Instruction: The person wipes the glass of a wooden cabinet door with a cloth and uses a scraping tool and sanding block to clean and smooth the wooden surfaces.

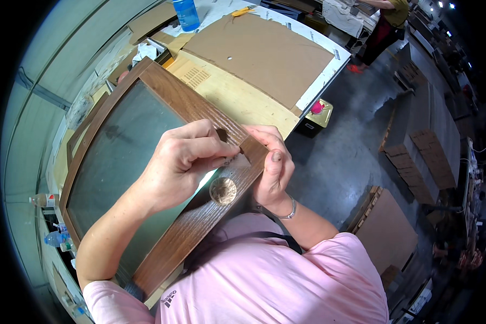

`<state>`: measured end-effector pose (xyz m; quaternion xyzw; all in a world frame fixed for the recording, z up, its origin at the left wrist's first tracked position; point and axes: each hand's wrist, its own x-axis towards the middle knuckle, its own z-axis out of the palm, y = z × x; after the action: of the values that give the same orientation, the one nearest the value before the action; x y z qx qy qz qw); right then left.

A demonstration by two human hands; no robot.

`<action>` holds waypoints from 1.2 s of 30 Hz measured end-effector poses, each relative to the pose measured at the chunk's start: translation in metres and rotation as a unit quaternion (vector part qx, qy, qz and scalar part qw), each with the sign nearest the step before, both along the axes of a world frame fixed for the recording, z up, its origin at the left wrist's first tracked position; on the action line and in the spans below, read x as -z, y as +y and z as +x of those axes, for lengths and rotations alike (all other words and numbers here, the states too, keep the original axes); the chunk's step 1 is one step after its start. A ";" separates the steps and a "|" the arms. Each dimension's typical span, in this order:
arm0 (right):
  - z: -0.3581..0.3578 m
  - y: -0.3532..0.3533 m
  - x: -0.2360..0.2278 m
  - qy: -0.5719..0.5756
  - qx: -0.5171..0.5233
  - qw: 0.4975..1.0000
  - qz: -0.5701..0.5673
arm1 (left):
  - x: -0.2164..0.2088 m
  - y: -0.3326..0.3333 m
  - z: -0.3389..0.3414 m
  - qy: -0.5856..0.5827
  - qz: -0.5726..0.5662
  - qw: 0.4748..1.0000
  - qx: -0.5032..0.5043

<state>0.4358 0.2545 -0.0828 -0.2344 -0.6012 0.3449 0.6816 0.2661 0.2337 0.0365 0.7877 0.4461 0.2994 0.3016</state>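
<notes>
A brown wood-grain cabinet door [162, 256] with a glass pane [127, 127] lies tilted before me, its corner toward my body. My left hand [186, 156] reaches over the glass. Its thumb and fingers pinch a small greyish piece of paper [237, 161] against the frame near that corner; whether it is sandpaper I cannot tell. Just below the paper is a round hinge hole [223, 191] with a rough, light brown bottom. My right hand [274, 167] wraps round the corner of the frame, thumb on the near edge and fingers on the far side.
Under the door stands a workbench [237, 102] with a brown board [264, 56], a yellow-handled cutter [243, 11] and a blue bottle [186, 15]. A square tin [314, 119] is beside it. Stacked panels [416, 140] are on the floor at right. Another person [386, 27] stands far off.
</notes>
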 end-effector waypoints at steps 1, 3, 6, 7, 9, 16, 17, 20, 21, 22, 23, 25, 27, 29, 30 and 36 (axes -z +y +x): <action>0.000 0.000 0.000 0.002 0.000 1.000 -0.001 | 0.002 0.000 0.000 -0.005 0.008 1.000 -0.005; 0.001 0.000 -0.002 -0.005 0.003 1.000 0.000 | 0.000 -0.001 0.002 0.012 0.029 0.999 -0.008; 0.002 0.001 -0.002 -0.011 0.006 1.000 0.000 | -0.002 -0.004 0.003 0.015 0.043 0.999 0.009; 0.002 0.001 -0.003 -0.011 0.007 1.000 0.002 | -0.003 -0.004 0.003 0.013 0.046 0.999 0.018; 0.001 0.001 -0.003 -0.009 0.009 1.000 0.002 | 0.000 0.003 0.003 0.019 0.066 0.997 -0.021; 0.001 -0.002 -0.004 0.000 0.002 1.000 -0.004 | 0.001 0.010 0.011 0.037 0.094 0.992 -0.076; 0.001 -0.002 -0.003 0.002 0.001 1.000 -0.005 | 0.003 0.014 0.009 0.036 0.093 0.992 -0.080; 0.001 -0.002 -0.003 0.007 -0.004 1.000 -0.006 | 0.002 0.012 0.011 0.035 0.084 0.993 -0.074; 0.001 -0.002 -0.003 0.010 -0.005 1.000 -0.008 | 0.001 0.010 0.012 0.036 0.080 0.994 -0.069; 0.000 -0.002 -0.002 0.013 -0.007 1.000 -0.010 | 0.001 0.010 0.011 0.048 0.075 0.993 -0.076; 0.000 -0.001 -0.002 0.007 -0.001 1.000 -0.006 | 0.001 0.011 0.011 0.046 0.079 0.992 -0.082; 0.001 0.000 -0.003 -0.005 0.010 1.000 0.002 | 0.003 0.012 0.012 0.042 0.087 0.991 -0.097; 0.001 0.000 -0.003 -0.002 0.007 1.000 0.003 | 0.002 0.009 0.013 0.047 0.091 0.991 -0.086; 0.002 0.000 -0.003 0.000 0.004 1.000 0.003 | 0.002 0.010 0.013 0.055 0.095 0.990 -0.089; 0.001 0.000 -0.003 0.001 0.001 1.000 0.002 | 0.002 0.010 0.012 0.062 0.096 0.989 -0.098; 0.001 0.001 -0.002 0.001 -0.004 1.000 0.002 | 0.001 0.005 0.007 0.065 0.082 0.988 -0.111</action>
<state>0.4370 0.2550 -0.0809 -0.2306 -0.6018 0.3469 0.6814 0.2727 0.2386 0.0350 0.7731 0.5231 0.3151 0.1715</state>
